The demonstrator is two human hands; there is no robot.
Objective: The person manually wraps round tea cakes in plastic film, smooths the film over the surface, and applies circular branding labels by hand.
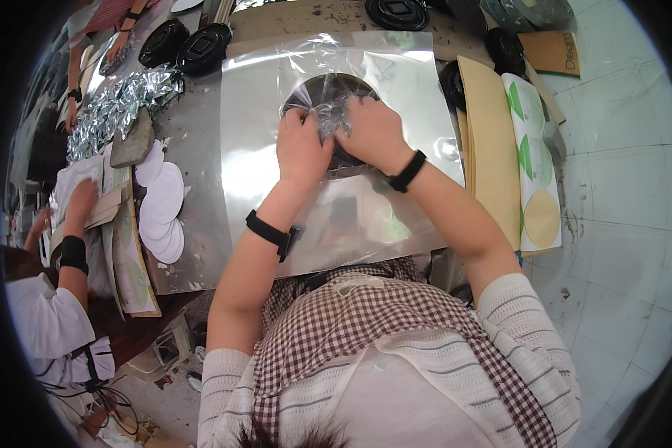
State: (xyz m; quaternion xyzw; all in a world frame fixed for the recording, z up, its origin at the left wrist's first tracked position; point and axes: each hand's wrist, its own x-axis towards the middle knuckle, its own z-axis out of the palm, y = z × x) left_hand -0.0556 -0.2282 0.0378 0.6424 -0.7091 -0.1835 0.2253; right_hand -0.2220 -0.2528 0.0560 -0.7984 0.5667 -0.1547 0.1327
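Note:
A dark round object [336, 84] sits on a large sheet of shiny clear film [257, 207] spread over the table. Crumpled transparent plastic film [329, 115] is bunched over its middle. My left hand [304, 147] grips the bunched film from the left, its fingers curled. From the right, my right hand [372, 134] holds the same film with bent fingers, close beside the left one. The lower part of the dark object is partly hidden by my hands, and its exact kind cannot be told. Black bands circle both my wrists.
Black round plastic pieces [204, 49] lie at the back left, another [397, 12] at the back. White paper discs [162, 224], a stone [133, 140] and silvery foil strips [123, 106] lie left. Tan card sheets [490, 168] are right. Co-workers' arms [78, 215] reach in at left.

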